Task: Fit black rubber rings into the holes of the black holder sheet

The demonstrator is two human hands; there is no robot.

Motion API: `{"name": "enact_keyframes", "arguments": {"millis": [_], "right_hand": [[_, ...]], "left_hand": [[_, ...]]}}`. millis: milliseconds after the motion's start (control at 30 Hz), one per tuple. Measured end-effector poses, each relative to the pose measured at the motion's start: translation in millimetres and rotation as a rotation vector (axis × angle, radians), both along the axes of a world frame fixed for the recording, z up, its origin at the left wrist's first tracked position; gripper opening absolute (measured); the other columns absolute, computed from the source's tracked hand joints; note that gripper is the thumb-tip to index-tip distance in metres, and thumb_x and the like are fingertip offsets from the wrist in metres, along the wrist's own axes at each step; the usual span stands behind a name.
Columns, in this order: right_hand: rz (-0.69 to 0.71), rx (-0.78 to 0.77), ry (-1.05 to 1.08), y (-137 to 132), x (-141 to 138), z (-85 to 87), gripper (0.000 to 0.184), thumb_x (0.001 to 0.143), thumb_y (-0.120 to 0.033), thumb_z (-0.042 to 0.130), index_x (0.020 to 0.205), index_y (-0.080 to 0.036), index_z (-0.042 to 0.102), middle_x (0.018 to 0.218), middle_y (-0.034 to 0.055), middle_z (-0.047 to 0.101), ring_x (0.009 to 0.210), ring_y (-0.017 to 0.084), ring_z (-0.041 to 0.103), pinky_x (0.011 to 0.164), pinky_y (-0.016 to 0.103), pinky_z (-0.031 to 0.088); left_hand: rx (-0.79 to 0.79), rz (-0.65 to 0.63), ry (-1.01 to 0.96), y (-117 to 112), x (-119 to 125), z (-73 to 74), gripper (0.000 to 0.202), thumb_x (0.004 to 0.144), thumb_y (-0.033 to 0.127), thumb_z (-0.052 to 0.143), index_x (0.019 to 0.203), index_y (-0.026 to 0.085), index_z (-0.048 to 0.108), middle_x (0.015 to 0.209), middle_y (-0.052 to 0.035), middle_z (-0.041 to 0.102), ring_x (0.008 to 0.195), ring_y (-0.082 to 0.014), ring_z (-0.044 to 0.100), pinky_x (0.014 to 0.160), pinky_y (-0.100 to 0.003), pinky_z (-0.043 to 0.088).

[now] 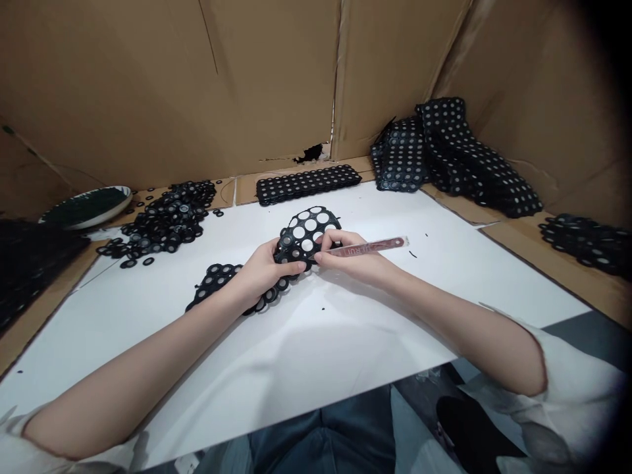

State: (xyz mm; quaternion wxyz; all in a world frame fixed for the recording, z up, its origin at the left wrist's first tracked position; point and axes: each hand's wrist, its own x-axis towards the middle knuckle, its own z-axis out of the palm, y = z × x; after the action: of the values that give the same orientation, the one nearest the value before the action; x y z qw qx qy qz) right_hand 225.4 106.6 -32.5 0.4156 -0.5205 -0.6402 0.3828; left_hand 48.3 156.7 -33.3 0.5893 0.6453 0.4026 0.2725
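Observation:
A black sheet of joined rings with round holes (310, 232) is lifted at its far end over the white work surface (296, 342). My left hand (264, 271) grips the sheet's near edge, thumb on top. My right hand (351, 260) holds a slim pink tool (371, 247) like a pen, its tip against the sheet's right side. The lower part of the sheet (217, 280) lies flat, partly hidden under my left hand.
A pile of loose black rings (165, 220) lies at the back left beside a dark plate (86, 205). A flat strip of ring sheets (309, 183) and stacked sheets (459, 158) sit at the back. More rings (587, 240) lie at right. Cardboard walls surround.

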Motion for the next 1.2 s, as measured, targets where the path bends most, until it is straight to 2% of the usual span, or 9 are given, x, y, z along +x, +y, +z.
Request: {"name": "enact_keyframes", "arguments": {"millis": [300, 433, 600, 767, 867, 933, 1033, 1133, 1200], "right_hand": [[-0.023, -0.013, 0.058, -2.6, -9.9, -11.8, 0.014, 0.072, -0.022, 0.048, 0.064, -0.019, 0.037, 0.070, -0.0011, 0.048, 0.059, 0.011, 0.045, 0.052, 0.025, 0.031], [-0.141, 0.116, -0.113, -3.2, -14.0, -14.6, 0.013, 0.071, -0.020, 0.047, 0.061, -0.019, 0.039, 0.070, 0.0000, 0.046, 0.069, 0.014, 0.045, 0.057, 0.027, 0.033], [-0.179, 0.217, -0.141, -1.6, -14.9, -14.2, 0.015, 0.072, -0.018, 0.047, 0.060, -0.019, 0.040, 0.071, 0.0005, 0.044, 0.073, 0.015, 0.044, 0.061, 0.027, 0.034], [-0.016, 0.062, 0.132, 5.8, -2.6, -13.2, 0.019, 0.072, -0.024, 0.053, 0.061, -0.018, 0.038, 0.081, 0.0012, 0.052, 0.070, 0.012, 0.048, 0.059, 0.025, 0.035], [0.014, -0.006, 0.278, 10.0, 4.3, -11.8, 0.020, 0.072, -0.026, 0.053, 0.063, -0.019, 0.037, 0.072, -0.0016, 0.051, 0.060, 0.009, 0.046, 0.053, 0.023, 0.032], [0.026, -0.032, 0.269, 10.5, 5.9, -10.0, 0.021, 0.071, -0.025, 0.055, 0.062, -0.018, 0.037, 0.063, -0.0037, 0.047, 0.053, 0.007, 0.040, 0.049, 0.022, 0.028], [0.065, -0.052, 0.256, 8.5, 4.4, -7.3, 0.022, 0.069, -0.023, 0.056, 0.060, -0.017, 0.036, 0.069, -0.0026, 0.051, 0.049, 0.005, 0.038, 0.046, 0.021, 0.026], [0.077, -0.092, 0.295, 6.6, 2.6, -7.2, 0.021, 0.069, -0.022, 0.056, 0.062, -0.017, 0.038, 0.081, 0.0006, 0.055, 0.054, 0.006, 0.047, 0.049, 0.022, 0.031], [0.071, -0.130, 0.309, 6.2, 2.4, -8.6, 0.019, 0.070, -0.024, 0.056, 0.065, -0.018, 0.038, 0.078, 0.0010, 0.055, 0.058, 0.009, 0.053, 0.051, 0.023, 0.034]], "left_hand": [[0.032, 0.061, 0.003, -3.2, 2.3, -4.7, 0.035, 0.056, 0.027, 0.070, 0.086, 0.015, 0.056, 0.082, -0.0031, 0.062, 0.071, -0.0155, 0.057, 0.065, -0.027, 0.043], [0.090, 0.122, 0.018, -8.7, 6.2, -6.6, 0.035, 0.057, 0.028, 0.068, 0.088, 0.015, 0.056, 0.084, -0.0037, 0.063, 0.072, -0.0162, 0.057, 0.066, -0.028, 0.043], [0.111, 0.076, 0.013, -12.4, 6.6, -2.8, 0.033, 0.061, 0.027, 0.064, 0.091, 0.015, 0.056, 0.090, -0.0047, 0.062, 0.080, -0.0174, 0.056, 0.070, -0.028, 0.043], [0.089, 0.023, 0.068, -8.8, 1.7, 2.8, 0.037, 0.059, 0.031, 0.068, 0.092, 0.017, 0.058, 0.088, -0.0030, 0.063, 0.077, -0.0170, 0.056, 0.070, -0.028, 0.043], [0.063, 0.028, 0.109, -5.5, -0.5, 3.4, 0.039, 0.059, 0.036, 0.069, 0.092, 0.018, 0.061, 0.088, -0.0028, 0.065, 0.077, -0.0172, 0.057, 0.071, -0.028, 0.043], [0.047, 0.038, 0.125, -3.9, -0.9, 2.7, 0.038, 0.059, 0.037, 0.069, 0.091, 0.018, 0.062, 0.086, -0.0031, 0.065, 0.076, -0.0172, 0.058, 0.069, -0.028, 0.043], [0.039, 0.062, 0.137, -2.6, -0.3, 1.7, 0.034, 0.060, 0.037, 0.068, 0.087, 0.017, 0.064, 0.080, -0.0026, 0.065, 0.070, -0.0163, 0.057, 0.064, -0.027, 0.043], [0.041, 0.077, 0.134, -2.3, 0.7, 1.4, 0.032, 0.060, 0.036, 0.068, 0.085, 0.017, 0.064, 0.077, -0.0017, 0.064, 0.066, -0.0149, 0.056, 0.061, -0.026, 0.042], [0.056, 0.087, 0.138, -2.5, 1.2, 1.5, 0.033, 0.060, 0.036, 0.068, 0.085, 0.017, 0.064, 0.076, -0.0016, 0.064, 0.066, -0.0147, 0.055, 0.059, -0.025, 0.042]]}}
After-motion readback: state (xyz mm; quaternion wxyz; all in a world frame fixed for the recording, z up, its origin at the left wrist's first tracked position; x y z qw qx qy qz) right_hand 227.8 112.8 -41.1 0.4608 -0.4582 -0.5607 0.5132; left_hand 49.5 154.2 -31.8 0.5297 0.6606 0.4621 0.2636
